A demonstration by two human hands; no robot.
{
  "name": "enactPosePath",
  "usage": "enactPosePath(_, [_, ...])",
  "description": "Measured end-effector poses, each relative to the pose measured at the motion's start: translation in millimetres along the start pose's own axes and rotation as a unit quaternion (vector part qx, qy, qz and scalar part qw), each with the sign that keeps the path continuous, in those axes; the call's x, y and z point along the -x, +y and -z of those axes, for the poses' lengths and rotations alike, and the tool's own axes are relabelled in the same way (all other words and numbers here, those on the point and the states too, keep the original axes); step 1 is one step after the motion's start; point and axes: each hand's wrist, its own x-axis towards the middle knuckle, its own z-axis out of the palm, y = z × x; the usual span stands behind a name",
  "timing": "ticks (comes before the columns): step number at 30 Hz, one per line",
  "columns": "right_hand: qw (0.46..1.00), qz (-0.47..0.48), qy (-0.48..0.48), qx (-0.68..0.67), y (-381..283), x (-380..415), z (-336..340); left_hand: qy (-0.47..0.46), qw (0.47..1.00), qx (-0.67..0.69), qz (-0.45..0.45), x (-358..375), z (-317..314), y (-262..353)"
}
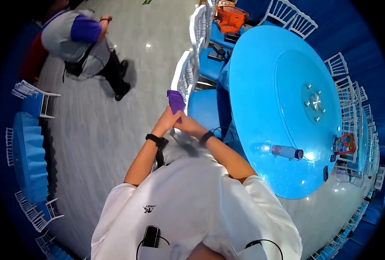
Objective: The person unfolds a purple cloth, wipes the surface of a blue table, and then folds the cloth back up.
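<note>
In front of my waist, both hands meet around a flat purple cloth (175,101) that looks folded. My left hand (167,120) is closed on its lower left side. My right hand (189,125) presses in from the other side, its fingers closed around the cloth's lower end. The cloth's upper part sticks out beyond my fingers, over a white chair (183,74) with a blue seat. Where the two hands touch, some of the fingers are hidden.
To my right stands a round blue table (255,86) with a bottle (287,152) lying on it. An orange bag (231,18) rests on a chair beyond. Another person (82,41) is on the floor area at upper left. A second blue table (30,156) stands left.
</note>
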Motion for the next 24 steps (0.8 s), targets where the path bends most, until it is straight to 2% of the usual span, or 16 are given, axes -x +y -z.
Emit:
enactPosePath(3, [0.999,0.022,-0.016,0.046,-5.6,14.6,-1.9,0.023,0.997,-0.065,0.042,28.9,-5.1,15.0])
enactPosePath(5, [0.998,-0.003,-0.055,0.014,-25.5,27.3,8.1,0.027,0.991,-0.048,0.126,32.5,-8.0,18.0])
enactPosePath(6, [0.998,0.037,-0.05,0.013,-24.2,26.4,7.7,0.04,0.993,-0.07,0.091,20.0,-10.5,-16.8])
enactPosePath(7, [0.998,0.037,-0.048,0.012,-13.2,17.3,4.1,0.038,0.993,-0.071,0.09,16.4,-7.4,-11.0])
enactPosePath(9, [0.993,0.095,-0.021,0.063,4.2,-2.9,-6.0,0.012,0.998,-0.049,0.027,6.4,-0.3,2.9])
enactPosePath(10, [0.998,0.012,-0.004,0.058,-16.5,0.7,1.7,0.037,0.995,-0.085,0.031,0.7,3.5,11.9])
enactPosePath(11, [0.998,0.029,-0.022,0.057,-33.5,1.7,13.0,0.034,0.997,-0.073,-0.01,-2.8,7.3,28.9])
enactPosePath(12, [0.997,0.045,0.023,0.059,-31.4,-4.7,9.8,0.031,0.997,-0.06,-0.048,-9.6,8.9,41.0])
enactPosePath(13, [0.994,0.059,0.068,0.061,-28.1,-11.7,3.4,0.053,0.992,-0.109,-0.033,-41.4,10.1,-0.9])
enactPosePath(14, [0.996,0.038,0.048,0.068,-21.1,-22.1,-0.4,0.088,0.985,-0.15,0.019,-39.4,8.9,25.3])
enactPosePath(15, [0.997,0.017,0.028,0.074,-16.2,-28.5,-3.4,0.05,0.991,-0.119,0.021,-74.2,13.6,-23.0])
enactPosePath(16, [0.994,0.003,0.046,0.1,-16.3,-26.3,-4.0,0.083,0.988,-0.128,0.019,-73.1,9.6,-19.6])
enactPosePath(17, [0.994,-0.051,0.026,0.095,-26.6,-18.6,0.9,0.116,0.984,-0.136,0.017,-68.4,6.1,-8.8])
enactPosePath(21, [0.997,-0.026,-0.005,0.071,-19.0,-2.0,-0.9,0.137,0.984,-0.087,0.072,-36.8,-1.4,8.9])
enactPosePath(23, [0.997,-0.02,-0.026,0.063,-29.0,14.7,8.0,0.097,0.993,-0.042,0.056,-24.8,-2.0,-1.1])
enactPosePath(24, [0.995,0.032,-0.056,0.08,-37.2,26.6,14.5,0.083,0.995,-0.053,0.021,-13.7,-3.6,-4.2])
